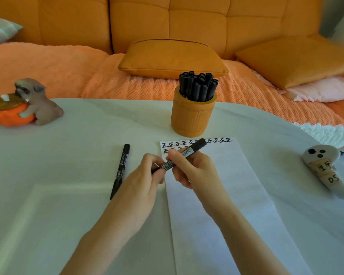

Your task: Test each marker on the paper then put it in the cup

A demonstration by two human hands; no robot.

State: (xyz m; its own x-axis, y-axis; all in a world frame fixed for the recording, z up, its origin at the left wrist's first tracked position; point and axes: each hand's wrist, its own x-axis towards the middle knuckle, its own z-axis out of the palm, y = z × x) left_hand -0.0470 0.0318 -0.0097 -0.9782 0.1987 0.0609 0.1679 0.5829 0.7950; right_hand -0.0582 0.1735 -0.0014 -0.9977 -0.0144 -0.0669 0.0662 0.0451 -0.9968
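A person's two hands hold a black marker (184,154) above the upper left corner of a long white paper (216,195) on a white-covered surface (68,195). The right hand (195,171) has its grip pinched around the marker's barrel near the barcode label, while the left hand (145,175) pinches the lower end, at about 8 o'clock from the right; whether a cap is on or off that end cannot be told. The marker tilts up toward 2 o'clock, its dark far end over rows of black characters (197,142) written along the paper's top edge. A second black marker (120,170) lies on the surface just to the left, at 9 o'clock from the hands, apart from the paper. At 12 o'clock, just beyond the paper, stands an orange cup (193,116) packed with upright black markers (198,86). An animal figurine (26,104) sits at 10 o'clock, a small white object with black dots (326,169) at 3 o'clock.
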